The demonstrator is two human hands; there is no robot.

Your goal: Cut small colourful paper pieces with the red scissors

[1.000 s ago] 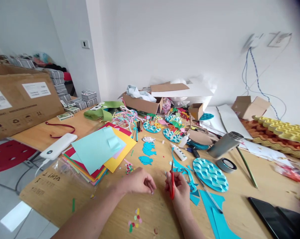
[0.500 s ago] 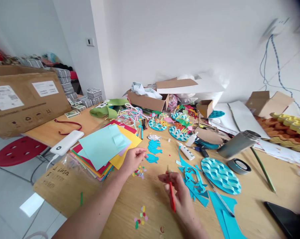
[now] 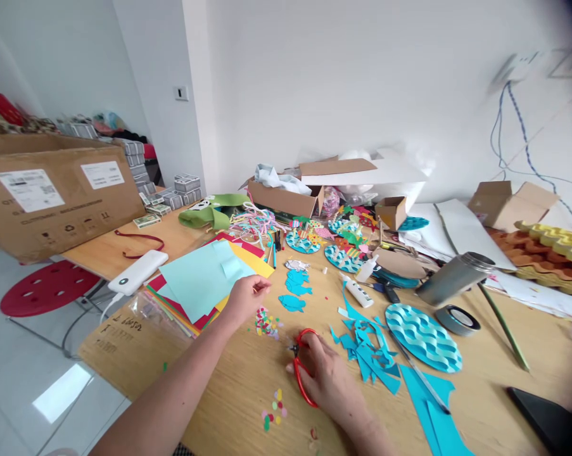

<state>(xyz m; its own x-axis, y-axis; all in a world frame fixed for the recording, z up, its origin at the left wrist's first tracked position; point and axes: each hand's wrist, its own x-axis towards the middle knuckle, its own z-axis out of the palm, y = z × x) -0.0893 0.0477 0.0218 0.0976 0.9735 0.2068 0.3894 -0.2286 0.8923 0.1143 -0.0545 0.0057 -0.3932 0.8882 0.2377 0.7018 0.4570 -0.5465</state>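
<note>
My right hand (image 3: 330, 375) is around a pair of red-handled scissors (image 3: 299, 373), low over the tabletop; their handles point toward me and the short metal part sits by my fingertips. My left hand (image 3: 247, 299) hovers by the corner of the stacked coloured paper (image 3: 195, 282), thumb and fingers pinched together; whatever may be between them is too small to make out. Just right of it lie blue paper fish (image 3: 292, 303). Small coloured paper dots (image 3: 266, 324) are heaped below the left hand, with more dots (image 3: 275, 410) nearer me. Blue paper scraps (image 3: 368, 354) lie right of the scissors.
A wavy-patterned blue oval (image 3: 423, 337), a tape roll (image 3: 458, 319) and a metal flask (image 3: 457, 278) are on the right. Glue bottles (image 3: 358, 292) stand behind the scraps. A white power bank (image 3: 138, 271) lies left; boxes (image 3: 286, 197) line the wall.
My right hand has lowered and turned the scissors, so both red handle loops now show spread on its left side. The left hand stays near the paper stack, fingers still pinched. The view shifted slightly.
</note>
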